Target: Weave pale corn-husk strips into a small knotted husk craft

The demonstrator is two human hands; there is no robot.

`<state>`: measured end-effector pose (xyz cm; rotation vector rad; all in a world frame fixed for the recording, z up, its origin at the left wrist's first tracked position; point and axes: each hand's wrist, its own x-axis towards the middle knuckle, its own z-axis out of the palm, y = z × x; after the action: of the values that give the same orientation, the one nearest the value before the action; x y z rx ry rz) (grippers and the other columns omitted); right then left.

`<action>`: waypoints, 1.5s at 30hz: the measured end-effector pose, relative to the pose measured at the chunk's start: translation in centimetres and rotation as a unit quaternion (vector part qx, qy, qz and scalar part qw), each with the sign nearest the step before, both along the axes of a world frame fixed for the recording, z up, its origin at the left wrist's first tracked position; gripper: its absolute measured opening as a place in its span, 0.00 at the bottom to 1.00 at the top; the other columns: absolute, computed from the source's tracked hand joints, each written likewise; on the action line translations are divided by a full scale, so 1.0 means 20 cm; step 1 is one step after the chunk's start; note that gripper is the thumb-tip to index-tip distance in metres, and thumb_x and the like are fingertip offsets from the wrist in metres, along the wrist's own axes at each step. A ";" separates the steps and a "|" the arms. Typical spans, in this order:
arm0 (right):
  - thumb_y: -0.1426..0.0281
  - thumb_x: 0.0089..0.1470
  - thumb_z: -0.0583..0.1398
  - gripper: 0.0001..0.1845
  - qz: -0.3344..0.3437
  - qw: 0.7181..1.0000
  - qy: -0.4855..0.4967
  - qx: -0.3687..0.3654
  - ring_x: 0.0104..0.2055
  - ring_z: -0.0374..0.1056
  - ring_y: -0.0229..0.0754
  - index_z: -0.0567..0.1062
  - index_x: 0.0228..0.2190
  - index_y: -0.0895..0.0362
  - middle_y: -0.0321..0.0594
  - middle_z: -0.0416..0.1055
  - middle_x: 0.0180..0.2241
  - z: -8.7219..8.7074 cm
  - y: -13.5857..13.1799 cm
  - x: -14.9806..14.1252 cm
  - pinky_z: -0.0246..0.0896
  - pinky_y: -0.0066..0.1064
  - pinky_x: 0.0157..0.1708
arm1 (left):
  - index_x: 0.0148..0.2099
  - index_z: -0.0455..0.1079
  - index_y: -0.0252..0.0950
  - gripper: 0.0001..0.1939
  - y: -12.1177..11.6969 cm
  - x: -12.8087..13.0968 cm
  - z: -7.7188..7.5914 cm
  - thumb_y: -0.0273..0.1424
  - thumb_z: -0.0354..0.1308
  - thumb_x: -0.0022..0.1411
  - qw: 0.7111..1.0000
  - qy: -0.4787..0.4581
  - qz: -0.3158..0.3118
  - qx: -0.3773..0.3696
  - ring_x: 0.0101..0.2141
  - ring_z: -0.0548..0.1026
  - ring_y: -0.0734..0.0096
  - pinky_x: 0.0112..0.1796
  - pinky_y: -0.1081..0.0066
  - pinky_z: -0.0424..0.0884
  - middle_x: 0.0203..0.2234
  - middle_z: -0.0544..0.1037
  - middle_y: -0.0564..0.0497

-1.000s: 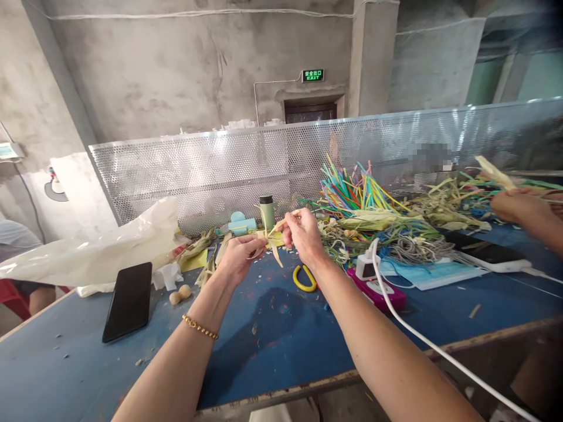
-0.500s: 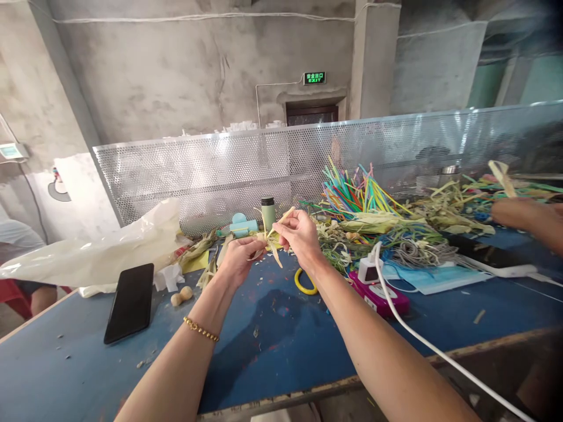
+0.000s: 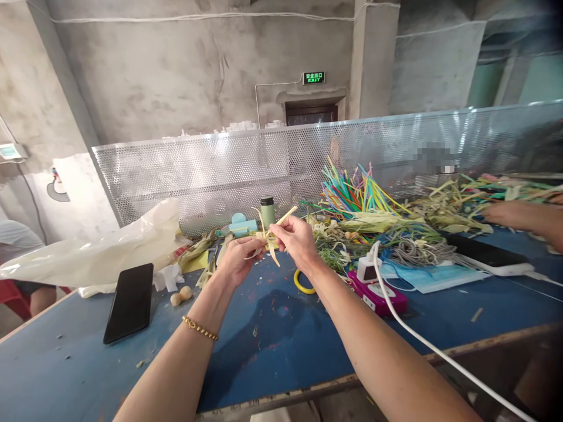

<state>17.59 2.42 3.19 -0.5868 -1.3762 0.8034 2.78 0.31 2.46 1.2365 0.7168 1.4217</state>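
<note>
Over the middle of the blue table, my left hand (image 3: 243, 256) pinches a small piece made of pale dried corn husk strips (image 3: 273, 255); loose ends stick up and hang down from it. My right hand (image 3: 296, 239) is right beside it, thumb and fingers closed on a narrow husk strip (image 3: 288, 215) that slants up past the fingertips. Where the strips meet is partly covered by my fingers. Beneath my right wrist lies a yellow ring (image 3: 302, 283), partly hidden. Behind the hands stands a green bottle (image 3: 267, 213) with a black cap.
A black phone (image 3: 130, 302), round wooden pieces (image 3: 181, 295) and a plastic bag (image 3: 132, 246) lie left. Right are coloured stems (image 3: 352, 189), husks (image 3: 440, 211), a magenta box (image 3: 382, 296) with a white cable and a blue mask (image 3: 433, 278). Another person's hand (image 3: 510, 214) reaches in.
My right hand has shifted slightly, and its husk strip points a little further right. The other person's hand, which held up a husk, has lowered to the pile at right.
</note>
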 end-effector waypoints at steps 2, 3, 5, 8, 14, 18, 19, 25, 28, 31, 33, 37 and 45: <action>0.59 0.48 0.70 0.19 -0.037 0.999 -0.002 0.025 0.16 0.57 0.33 0.67 0.23 0.53 0.30 0.64 0.16 -0.01 0.02 0.00 0.50 0.27 0.16 | 0.21 0.75 0.31 0.09 -0.01 0.01 0.01 0.29 0.71 0.42 1.000 -0.001 -0.019 0.002 0.24 0.66 0.76 0.29 0.71 0.63 0.19 0.71 0.52; 0.59 0.50 0.69 0.19 -0.047 0.998 -0.006 0.037 0.17 0.57 0.33 0.66 0.24 0.52 0.30 0.64 0.17 -0.02 0.03 0.00 0.51 0.27 0.17 | 0.21 0.75 0.31 0.09 -0.01 0.01 0.01 0.29 0.71 0.42 0.999 0.000 -0.034 0.004 0.23 0.65 0.76 0.28 0.71 0.63 0.19 0.71 0.52; 0.60 0.52 0.68 0.17 -0.050 0.997 -0.010 0.052 0.19 0.58 0.34 0.65 0.26 0.52 0.29 0.63 0.18 -0.03 0.04 0.00 0.51 0.27 0.17 | 0.22 0.75 0.31 0.08 -0.02 0.01 0.02 0.29 0.70 0.43 0.998 -0.004 -0.060 0.006 0.23 0.64 0.77 0.28 0.71 0.63 0.19 0.70 0.52; 0.58 0.54 0.67 0.17 -0.044 0.997 -0.014 0.061 0.20 0.58 0.35 0.64 0.28 0.51 0.29 0.62 0.19 -0.03 0.03 -0.01 0.52 0.27 0.18 | 0.22 0.75 0.30 0.08 -0.01 0.01 0.01 0.28 0.70 0.44 0.997 -0.016 -0.077 0.002 0.23 0.65 0.77 0.28 0.71 0.64 0.20 0.70 0.52; 0.56 0.54 0.68 0.19 0.023 0.997 -0.039 0.062 0.15 0.56 0.32 0.66 0.29 0.53 0.28 0.64 0.17 0.00 -0.01 0.00 0.51 0.27 0.16 | 0.26 0.75 0.29 0.06 0.04 -0.02 -0.03 0.26 0.68 0.47 0.995 -0.041 -0.086 -0.001 0.23 0.68 0.77 0.28 0.73 0.66 0.22 0.73 0.50; 0.56 0.49 0.71 0.21 0.051 0.995 -0.045 0.072 0.16 0.58 0.32 0.68 0.29 0.54 0.28 0.66 0.18 0.01 -0.01 0.00 0.52 0.27 0.16 | 0.27 0.76 0.29 0.05 0.05 -0.03 -0.03 0.26 0.68 0.49 0.995 -0.044 -0.090 0.008 0.23 0.68 0.77 0.29 0.73 0.68 0.23 0.74 0.50; 0.55 0.49 0.71 0.21 0.053 0.995 -0.044 0.070 0.16 0.58 0.32 0.68 0.29 0.54 0.28 0.65 0.18 0.01 -0.01 0.00 0.52 0.27 0.16 | 0.27 0.76 0.29 0.05 0.05 -0.03 -0.02 0.26 0.68 0.49 0.995 -0.045 -0.092 0.012 0.24 0.68 0.77 0.29 0.73 0.68 0.23 0.74 0.50; 0.54 0.50 0.71 0.22 0.083 0.995 -0.017 0.060 0.15 0.57 0.31 0.67 0.30 0.53 0.26 0.64 0.18 0.01 -0.01 0.00 0.50 0.28 0.16 | 0.29 0.78 0.28 0.07 0.02 -0.03 0.00 0.29 0.68 0.52 0.989 -0.014 -0.144 0.035 0.25 0.70 0.76 0.30 0.73 0.68 0.25 0.76 0.47; 0.55 0.49 0.71 0.21 0.095 0.994 -0.014 0.052 0.16 0.57 0.31 0.68 0.30 0.54 0.27 0.66 0.19 0.01 -0.02 0.00 0.52 0.28 0.16 | 0.33 0.79 0.28 0.08 0.02 -0.04 0.00 0.30 0.67 0.55 0.986 -0.013 -0.163 0.031 0.25 0.69 0.76 0.31 0.73 0.68 0.27 0.77 0.46; 0.57 0.49 0.72 0.20 0.111 0.992 -0.018 0.050 0.18 0.59 0.32 0.70 0.29 0.55 0.29 0.67 0.19 0.02 -0.03 0.02 0.54 0.27 0.17 | 0.32 0.77 0.28 0.07 0.02 -0.05 0.00 0.28 0.68 0.53 0.986 -0.045 -0.161 0.013 0.24 0.69 0.76 0.30 0.73 0.68 0.25 0.75 0.48; 0.59 0.49 0.72 0.18 0.125 0.990 -0.027 0.057 0.18 0.60 0.31 0.71 0.29 0.55 0.31 0.69 0.21 0.03 -0.04 0.03 0.55 0.27 0.18 | 0.29 0.76 0.29 0.06 0.02 -0.06 0.00 0.28 0.67 0.51 0.983 -0.070 -0.170 0.000 0.24 0.68 0.76 0.30 0.73 0.68 0.21 0.73 0.50; 0.63 0.49 0.73 0.17 0.162 0.984 -0.031 0.071 0.20 0.62 0.30 0.71 0.28 0.56 0.35 0.75 0.30 0.04 -0.05 0.04 0.58 0.28 0.20 | 0.27 0.74 0.29 0.07 0.01 -0.08 0.02 0.29 0.66 0.51 0.977 -0.074 -0.201 0.000 0.23 0.67 0.75 0.31 0.71 0.68 0.19 0.70 0.50; 0.64 0.52 0.71 0.12 0.149 0.979 -0.093 0.101 0.28 0.66 0.34 0.74 0.31 0.56 0.35 0.74 0.32 0.05 -0.08 0.06 0.62 0.29 0.28 | 0.28 0.74 0.29 0.06 0.01 -0.10 0.02 0.28 0.65 0.50 0.973 -0.072 -0.220 -0.008 0.23 0.67 0.76 0.30 0.71 0.68 0.19 0.69 0.51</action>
<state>18.71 0.92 4.28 -0.3053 -1.7227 0.8481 0.87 0.45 2.82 1.1779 0.3249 1.1194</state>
